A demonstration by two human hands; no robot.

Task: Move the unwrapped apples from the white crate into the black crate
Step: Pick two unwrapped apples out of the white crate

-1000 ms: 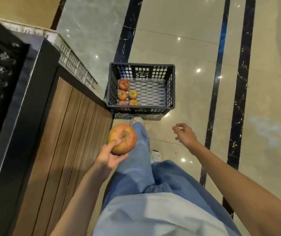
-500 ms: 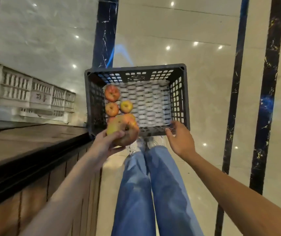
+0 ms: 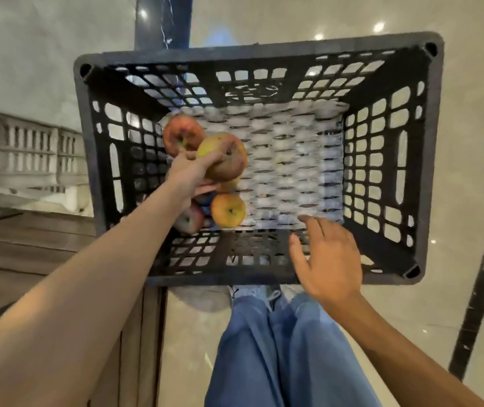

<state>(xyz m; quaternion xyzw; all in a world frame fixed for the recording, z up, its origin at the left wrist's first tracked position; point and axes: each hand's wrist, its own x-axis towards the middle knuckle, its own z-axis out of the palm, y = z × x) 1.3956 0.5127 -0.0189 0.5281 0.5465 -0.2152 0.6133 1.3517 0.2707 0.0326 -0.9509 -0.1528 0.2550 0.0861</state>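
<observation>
Left hand (image 3: 189,174): reaching into the black crate (image 3: 428,160) from 7 o'clock, its grip closing around the held apple (image 3: 224,157), fingers wrapping the near and lower side, thumb lying across the top.
Held apple: hanging inside the crate walls, above the lining, at 10 o'clock of the crate floor; yellow-green going to red, stem hollow facing 3 o'clock.
Right hand (image 3: 330,259): hovering over the crate's near wall at 5 o'clock, its grip spreading wide with fingers apart, holding nothing; whether the fingertips are touching the wall cannot be told.
Apples already in the crate: far apple (image 3: 180,136) lying at 11 o'clock, just behind the held one; orange apple (image 3: 227,210) lying at 8 o'clock; reddish apple (image 3: 189,220) sitting just beside it, partly hidden under the left wrist; a further yellow one mostly hidden beneath the held fruit.
White crate (image 3: 20,154): standing at 9 o'clock, outside the black crate, its contents out of sight.
Handling: the apple is appearing firm, rounded, moderately weighty and smooth-skinned, so probably bruising if dropped; taking it around its widest girth is looking safest.
Lining: white woven mesh (image 3: 287,160) covering the crate floor, likely cushioning the landing.
</observation>
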